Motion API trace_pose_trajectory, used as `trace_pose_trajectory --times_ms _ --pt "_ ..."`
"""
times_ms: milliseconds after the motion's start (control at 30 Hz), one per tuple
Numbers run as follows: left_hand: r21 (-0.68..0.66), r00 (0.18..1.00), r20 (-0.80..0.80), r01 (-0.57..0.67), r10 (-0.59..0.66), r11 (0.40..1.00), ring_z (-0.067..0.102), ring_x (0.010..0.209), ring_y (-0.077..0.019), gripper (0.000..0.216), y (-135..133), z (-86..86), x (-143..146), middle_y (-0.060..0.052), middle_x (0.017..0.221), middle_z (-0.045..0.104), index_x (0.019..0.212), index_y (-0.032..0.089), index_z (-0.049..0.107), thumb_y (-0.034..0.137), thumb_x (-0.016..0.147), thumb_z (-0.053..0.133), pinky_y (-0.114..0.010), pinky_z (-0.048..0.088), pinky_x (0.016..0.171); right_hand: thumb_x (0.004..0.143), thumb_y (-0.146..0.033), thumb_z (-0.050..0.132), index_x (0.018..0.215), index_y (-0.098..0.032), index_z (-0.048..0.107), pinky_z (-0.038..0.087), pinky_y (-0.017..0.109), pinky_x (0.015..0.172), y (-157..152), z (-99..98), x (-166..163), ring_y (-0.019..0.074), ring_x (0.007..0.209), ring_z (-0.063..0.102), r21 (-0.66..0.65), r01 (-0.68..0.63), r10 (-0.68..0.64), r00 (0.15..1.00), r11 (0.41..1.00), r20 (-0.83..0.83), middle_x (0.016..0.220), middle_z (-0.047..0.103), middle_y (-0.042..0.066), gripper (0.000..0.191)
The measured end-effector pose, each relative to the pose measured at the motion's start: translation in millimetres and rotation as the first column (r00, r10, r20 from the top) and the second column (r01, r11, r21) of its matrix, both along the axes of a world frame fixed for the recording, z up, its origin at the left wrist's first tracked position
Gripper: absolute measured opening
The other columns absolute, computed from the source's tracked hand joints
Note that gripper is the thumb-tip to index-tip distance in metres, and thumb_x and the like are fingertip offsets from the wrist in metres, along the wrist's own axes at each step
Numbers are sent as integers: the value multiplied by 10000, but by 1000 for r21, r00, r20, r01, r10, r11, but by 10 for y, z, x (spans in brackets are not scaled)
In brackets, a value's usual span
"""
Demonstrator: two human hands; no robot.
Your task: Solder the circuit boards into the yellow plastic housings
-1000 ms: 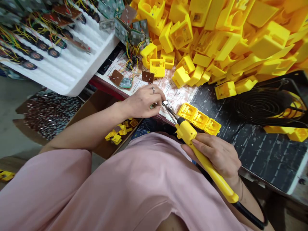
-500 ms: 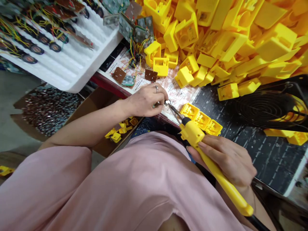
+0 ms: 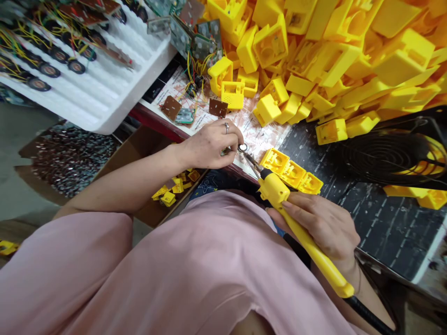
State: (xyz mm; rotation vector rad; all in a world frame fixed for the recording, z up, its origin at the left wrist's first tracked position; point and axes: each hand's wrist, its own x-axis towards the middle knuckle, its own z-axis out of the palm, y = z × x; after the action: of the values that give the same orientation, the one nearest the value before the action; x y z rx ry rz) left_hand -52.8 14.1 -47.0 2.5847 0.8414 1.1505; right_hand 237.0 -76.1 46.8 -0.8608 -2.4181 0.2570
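My right hand (image 3: 321,223) is wrapped round the yellow handle of a soldering iron (image 3: 307,237), whose metal tip points up and left. A thin metal guide runs beside the tip. Close to that tip, my left hand (image 3: 216,144) pinches a small round part (image 3: 242,147) with a dark rim and a bright centre. The fingers hide most of what it holds. Three joined yellow housings (image 3: 291,171) lie open side up just right of the tip. Beyond the left hand lie a brown circuit board (image 3: 218,108) and a green board (image 3: 185,115).
Yellow plastic housings (image 3: 324,60) are heaped at the back right. A black fan (image 3: 387,153) lies at the right. A white foam tray (image 3: 118,93) carries wired round parts at the left. Below it, cardboard boxes (image 3: 118,158) stand beside the table edge.
My right hand and the soldering iron have shifted slightly left and up. The left hand has stayed nearly still, with the small round part at its fingertips.
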Motion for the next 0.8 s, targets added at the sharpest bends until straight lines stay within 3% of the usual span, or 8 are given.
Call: trace_pose_trajectory --times_ms 267,567,800 --pt "-47 999 -43 -13 11 999 738 896 -172 107 5 6 -13 -40 980 792 780 186 619 127 869 614 -326 580 860 890 -65 816 1107 -170 662 664 299 788 99 92 -11 183 868 797 45 -113 103 979 993 174 998 824 80 287" --pt "-116 999 -43 -12 7 993 739 903 -192 108 6 15 -1 -51 976 797 778 188 643 123 855 606 -362 585 891 799 -57 892 1103 -180 716 662 286 733 17 55 152 169 782 759 76 39 -38 999 996 -7 933 792 17 372" --pt "-48 1000 2 -1 1 999 737 887 -187 104 0 14 5 -52 972 792 791 183 635 104 854 612 -347 588 876 822 -84 881 1523 -277 588 687 325 771 -39 -169 297 217 794 797 33 189 -184 977 981 -110 1025 814 20 783"
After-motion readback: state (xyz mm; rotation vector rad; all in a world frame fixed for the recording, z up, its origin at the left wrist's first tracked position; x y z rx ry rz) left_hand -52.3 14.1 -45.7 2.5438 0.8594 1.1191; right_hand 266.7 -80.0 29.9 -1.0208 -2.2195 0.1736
